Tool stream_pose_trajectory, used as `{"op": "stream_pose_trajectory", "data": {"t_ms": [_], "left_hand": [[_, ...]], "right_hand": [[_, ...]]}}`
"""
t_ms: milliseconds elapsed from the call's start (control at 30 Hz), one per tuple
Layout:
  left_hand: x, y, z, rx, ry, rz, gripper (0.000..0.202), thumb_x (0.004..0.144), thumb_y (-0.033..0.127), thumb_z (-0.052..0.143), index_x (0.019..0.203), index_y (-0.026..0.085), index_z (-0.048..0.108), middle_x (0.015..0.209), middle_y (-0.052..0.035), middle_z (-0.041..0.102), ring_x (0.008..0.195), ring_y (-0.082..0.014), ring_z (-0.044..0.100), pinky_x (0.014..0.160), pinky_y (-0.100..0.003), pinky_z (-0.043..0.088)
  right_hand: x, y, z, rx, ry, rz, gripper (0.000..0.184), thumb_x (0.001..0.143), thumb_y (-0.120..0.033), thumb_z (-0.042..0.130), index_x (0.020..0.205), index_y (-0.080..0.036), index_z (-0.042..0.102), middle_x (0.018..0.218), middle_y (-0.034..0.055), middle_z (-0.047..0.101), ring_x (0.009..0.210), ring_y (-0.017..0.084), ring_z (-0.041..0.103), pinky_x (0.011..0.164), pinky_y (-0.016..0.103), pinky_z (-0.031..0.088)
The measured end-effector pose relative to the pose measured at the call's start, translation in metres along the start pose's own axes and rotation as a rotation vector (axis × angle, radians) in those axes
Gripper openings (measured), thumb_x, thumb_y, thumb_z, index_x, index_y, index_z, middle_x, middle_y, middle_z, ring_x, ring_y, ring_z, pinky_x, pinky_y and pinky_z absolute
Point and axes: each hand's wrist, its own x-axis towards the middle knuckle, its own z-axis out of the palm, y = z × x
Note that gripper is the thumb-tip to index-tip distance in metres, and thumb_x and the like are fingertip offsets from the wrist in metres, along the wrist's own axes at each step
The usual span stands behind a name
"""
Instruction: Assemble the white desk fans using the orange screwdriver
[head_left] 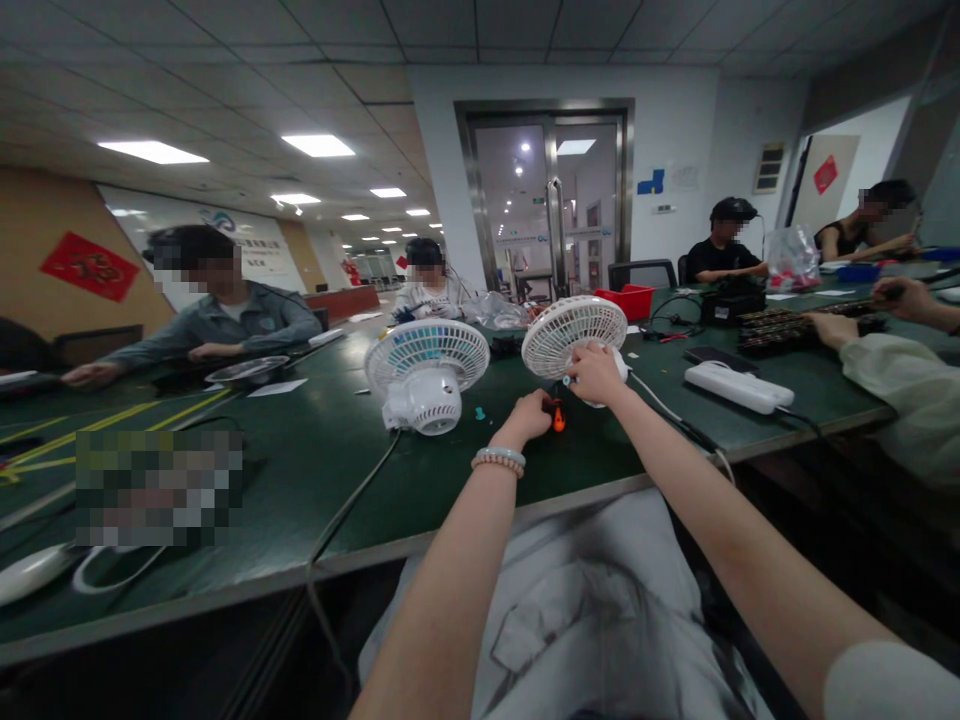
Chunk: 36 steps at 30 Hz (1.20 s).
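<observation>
Two small white fans stand on the green table, their slatted rear guards and motor housings facing me. My right hand (596,372) is wrapped over the motor housing of the right fan (576,325), just behind its guard. A small light-blue bit shows by its fingertips, too small to name. Low in front of this fan, my left hand (531,415) has its fingers curled round the dark part of an orange-and-black screwdriver (559,416), whose tip is hidden. The left fan (427,380) stands apart from both hands, with a small teal piece (480,413) lying beside it.
A white power strip (739,387) and a dark phone lie to the right. Cords run over the table's front edge (420,545). Behind the fans are clear plastic bags and a red bin (628,302). Several co-workers sit around; one person's hands hold dark strips (780,328) at right.
</observation>
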Motion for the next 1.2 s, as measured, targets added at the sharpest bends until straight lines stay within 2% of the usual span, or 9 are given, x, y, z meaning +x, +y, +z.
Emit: {"op": "stream_pose_trajectory", "data": {"t_ms": [133, 233, 300, 467, 533, 667, 767, 1000, 1200], "left_hand": [[-0.005, 0.008, -0.003, -0.035, 0.087, 0.041, 0.033, 0.080, 0.040, 0.043, 0.102, 0.017, 0.055, 0.098, -0.0078, 0.064, 0.088, -0.0168, 0.059, 0.077, -0.027, 0.044], [-0.012, 0.013, -0.002, 0.085, 0.082, 0.059, 0.056, 0.066, 0.060, 0.053, 0.102, 0.017, 0.053, 0.094, -0.0094, 0.064, 0.083, -0.0214, 0.060, 0.070, -0.029, 0.045], [-0.017, 0.015, 0.000, 0.184, 0.072, 0.053, 0.056, 0.060, 0.055, 0.061, 0.100, 0.017, 0.053, 0.092, -0.0103, 0.064, 0.081, -0.0232, 0.060, 0.068, -0.029, 0.045], [-0.024, 0.009, -0.007, 0.158, 0.175, -0.058, 0.023, 0.069, 0.034, 0.055, 0.085, 0.018, 0.057, 0.082, -0.0079, 0.064, 0.076, -0.0194, 0.060, 0.066, -0.027, 0.043], [-0.026, 0.007, -0.016, 0.074, 0.321, -0.106, 0.019, 0.074, 0.034, 0.049, 0.082, 0.018, 0.056, 0.080, -0.0068, 0.064, 0.076, -0.0179, 0.059, 0.068, -0.027, 0.042], [-0.032, 0.006, -0.033, -0.068, 0.701, -0.117, 0.028, 0.083, 0.042, 0.037, 0.086, 0.019, 0.052, 0.077, -0.0048, 0.061, 0.071, -0.0161, 0.056, 0.067, -0.027, 0.041], [-0.035, 0.006, -0.038, -0.148, 0.881, -0.085, 0.034, 0.085, 0.047, 0.032, 0.084, 0.018, 0.049, 0.073, -0.0039, 0.057, 0.067, -0.0157, 0.054, 0.064, -0.027, 0.040], [-0.035, 0.004, -0.040, -0.186, 0.981, -0.080, 0.031, 0.086, 0.046, 0.032, 0.080, 0.019, 0.047, 0.069, -0.0025, 0.054, 0.062, -0.0150, 0.050, 0.060, -0.027, 0.037], [-0.037, 0.003, -0.042, -0.162, 1.002, -0.066, 0.031, 0.086, 0.045, 0.031, 0.079, 0.019, 0.046, 0.069, -0.0024, 0.053, 0.062, -0.0152, 0.049, 0.059, -0.027, 0.035]], "right_hand": [[0.000, 0.000, 0.000, -0.005, -0.012, 0.001, 0.025, 0.077, -0.034, 0.049, 0.085, -0.024, 0.070, 0.106, 0.0082, 0.054, 0.102, 0.027, 0.037, 0.080, 0.041, 0.027], [0.001, 0.000, -0.001, -0.011, -0.024, -0.003, 0.025, 0.077, -0.034, 0.049, 0.087, -0.024, 0.070, 0.108, 0.0083, 0.053, 0.102, 0.028, 0.036, 0.081, 0.041, 0.026], [0.001, 0.001, 0.000, -0.015, -0.026, -0.007, 0.026, 0.077, -0.034, 0.049, 0.088, -0.023, 0.070, 0.109, 0.0084, 0.053, 0.102, 0.028, 0.036, 0.082, 0.041, 0.026], [0.000, 0.002, 0.000, -0.008, -0.017, -0.010, 0.026, 0.078, -0.035, 0.049, 0.088, -0.024, 0.070, 0.110, 0.0079, 0.053, 0.103, 0.028, 0.035, 0.082, 0.041, 0.026], [0.000, 0.002, 0.000, -0.007, -0.017, -0.012, 0.026, 0.078, -0.036, 0.049, 0.088, -0.024, 0.070, 0.109, 0.0078, 0.053, 0.103, 0.028, 0.036, 0.081, 0.041, 0.026], [0.000, 0.002, 0.000, -0.010, -0.014, -0.016, 0.025, 0.077, -0.035, 0.049, 0.086, -0.024, 0.070, 0.107, 0.0078, 0.053, 0.101, 0.027, 0.036, 0.080, 0.041, 0.026], [0.001, 0.001, 0.000, -0.011, -0.014, -0.022, 0.024, 0.077, -0.034, 0.050, 0.085, -0.025, 0.070, 0.106, 0.0075, 0.053, 0.100, 0.027, 0.037, 0.080, 0.041, 0.027], [0.000, 0.001, 0.000, -0.017, -0.031, -0.014, 0.025, 0.078, -0.036, 0.049, 0.088, -0.025, 0.070, 0.109, 0.0074, 0.052, 0.102, 0.027, 0.036, 0.082, 0.042, 0.027], [0.000, 0.003, 0.002, -0.020, -0.016, -0.017, 0.026, 0.078, -0.037, 0.049, 0.089, -0.026, 0.070, 0.108, 0.0078, 0.052, 0.102, 0.027, 0.035, 0.081, 0.041, 0.026]]}}
